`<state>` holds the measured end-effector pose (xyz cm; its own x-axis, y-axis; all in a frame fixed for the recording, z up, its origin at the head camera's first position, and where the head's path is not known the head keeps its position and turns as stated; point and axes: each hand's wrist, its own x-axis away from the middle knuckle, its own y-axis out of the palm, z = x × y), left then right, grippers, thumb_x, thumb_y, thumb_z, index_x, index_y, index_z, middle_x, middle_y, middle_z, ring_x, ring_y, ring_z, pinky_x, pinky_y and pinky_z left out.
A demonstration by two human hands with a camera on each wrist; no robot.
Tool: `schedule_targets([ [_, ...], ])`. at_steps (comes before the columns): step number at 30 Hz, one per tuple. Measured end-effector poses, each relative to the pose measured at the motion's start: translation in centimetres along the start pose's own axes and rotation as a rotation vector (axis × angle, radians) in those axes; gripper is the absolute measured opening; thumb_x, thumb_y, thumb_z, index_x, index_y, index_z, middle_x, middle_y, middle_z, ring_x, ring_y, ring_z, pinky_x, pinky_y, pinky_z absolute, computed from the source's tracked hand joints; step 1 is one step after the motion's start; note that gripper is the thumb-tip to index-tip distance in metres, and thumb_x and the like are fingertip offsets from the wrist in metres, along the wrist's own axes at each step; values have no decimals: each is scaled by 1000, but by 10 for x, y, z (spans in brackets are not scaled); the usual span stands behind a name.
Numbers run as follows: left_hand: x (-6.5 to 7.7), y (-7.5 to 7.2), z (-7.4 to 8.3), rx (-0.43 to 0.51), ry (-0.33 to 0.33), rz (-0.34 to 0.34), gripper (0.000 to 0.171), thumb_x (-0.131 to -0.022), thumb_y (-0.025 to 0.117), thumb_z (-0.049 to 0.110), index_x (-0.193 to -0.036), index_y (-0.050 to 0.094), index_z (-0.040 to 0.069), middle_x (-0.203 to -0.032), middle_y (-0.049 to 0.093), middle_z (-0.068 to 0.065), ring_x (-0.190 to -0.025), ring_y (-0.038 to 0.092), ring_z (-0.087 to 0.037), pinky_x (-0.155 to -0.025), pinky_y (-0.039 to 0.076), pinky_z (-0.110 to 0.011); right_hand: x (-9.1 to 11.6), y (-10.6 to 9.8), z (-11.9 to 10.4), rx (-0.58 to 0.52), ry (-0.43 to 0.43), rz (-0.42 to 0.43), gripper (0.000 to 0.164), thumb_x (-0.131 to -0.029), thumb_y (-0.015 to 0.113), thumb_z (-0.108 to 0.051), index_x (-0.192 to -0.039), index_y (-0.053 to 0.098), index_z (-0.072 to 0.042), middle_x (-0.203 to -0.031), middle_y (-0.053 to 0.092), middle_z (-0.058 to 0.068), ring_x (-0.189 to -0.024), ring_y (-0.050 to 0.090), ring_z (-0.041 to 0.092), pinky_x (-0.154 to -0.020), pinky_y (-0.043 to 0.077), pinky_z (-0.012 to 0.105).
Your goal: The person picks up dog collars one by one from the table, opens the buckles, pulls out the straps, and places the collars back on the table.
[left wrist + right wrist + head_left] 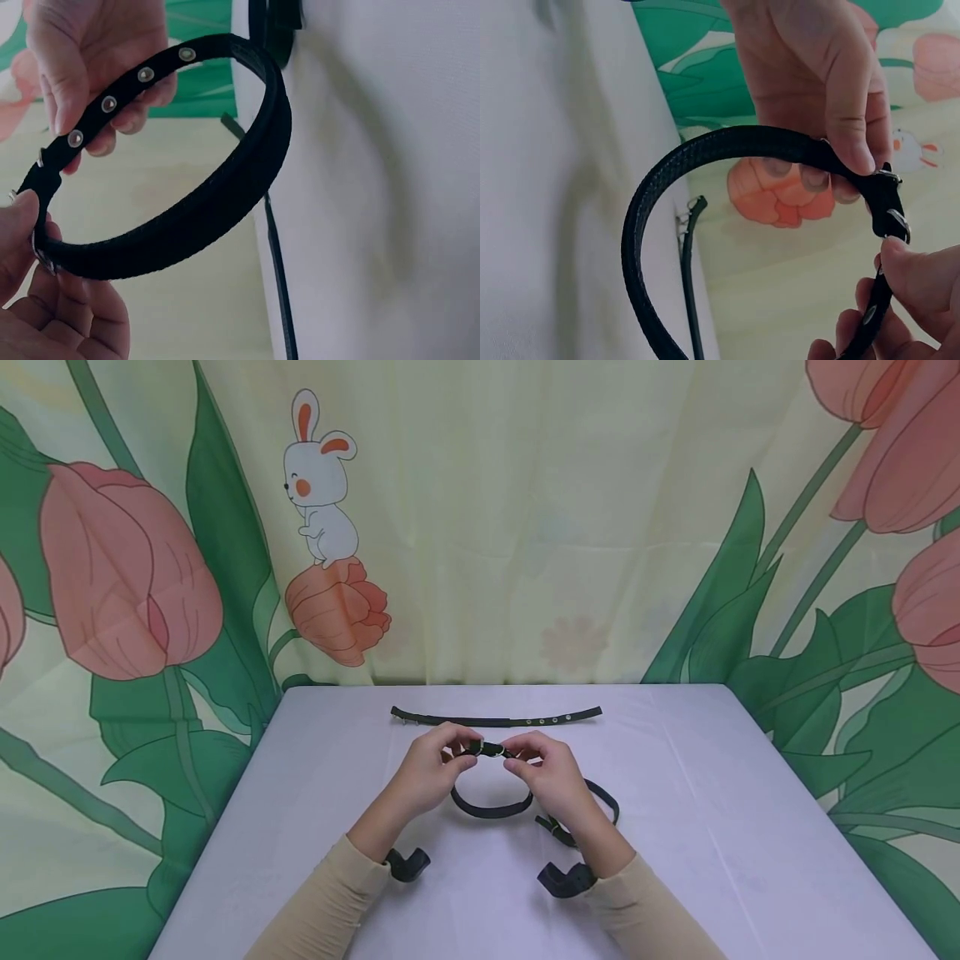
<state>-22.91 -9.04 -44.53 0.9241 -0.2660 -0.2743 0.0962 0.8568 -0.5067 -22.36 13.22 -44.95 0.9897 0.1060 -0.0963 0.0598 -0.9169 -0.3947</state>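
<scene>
My left hand [431,774] pinches looped strap [491,812] by buckle end; my right hand [553,777] pinches holed end. Loop held over table [712,827], below frame's centre. Straight strap [480,722] lies higher in frame; curled strap [617,810] lower right.

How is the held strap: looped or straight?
Looped: the strap curves round, its ends meeting between left hand and right hand. Whether fully buckled, I cannot tell.

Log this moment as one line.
left hand: pinches looped strap at buckle end | right hand: holds eyelet section | far strap: on table, nearly straight | curled strap: on table
</scene>
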Motion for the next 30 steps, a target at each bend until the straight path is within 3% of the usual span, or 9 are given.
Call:
schedule_targets([
  [6, 0, 0, 1, 9, 6, -29, 28, -95, 79, 2, -118, 75, 18, -101, 69, 3, -94, 63, -14, -84, 57, -30, 1, -1, -1, 12, 4, 7, 25, -94, 81, -5, -117, 80, -16, -108, 76, 3, -105, 65, 21, -93, 54, 36],
  [17, -1, 0, -1, 5, -9, -19, 28, -96, 79, 2, -118, 75, 20, -103, 71, 6, -97, 64, -14, -85, 58, -29, 1, -8, -1, 41, 22, 29, 24, -97, 79, -5, -117, 80, -17, -114, 76, 3, -107, 63, 22, -94, 51, 35],
  [24, 1, -4, -3, -12, 8, -13, 33, -95, 77, -2, -121, 75, 17, -104, 69, 3, -97, 64, -15, -86, 58, -31, 1, -12, 3, 49, -1, 48, 26, -95, 79, 0, -117, 80, -14, -109, 75, 7, -102, 65, 22, -90, 52, 34],
  [30, 0, -7, -6, -17, 12, -19, 35, -95, 76, -4, -123, 76, 17, -105, 68, 1, -99, 65, -14, -88, 59, -32, 0, -16, 6, 60, -24, 12, 31, -95, 76, 2, -121, 78, -16, -107, 71, 7, -102, 64, 22, -90, 54, 34],
])
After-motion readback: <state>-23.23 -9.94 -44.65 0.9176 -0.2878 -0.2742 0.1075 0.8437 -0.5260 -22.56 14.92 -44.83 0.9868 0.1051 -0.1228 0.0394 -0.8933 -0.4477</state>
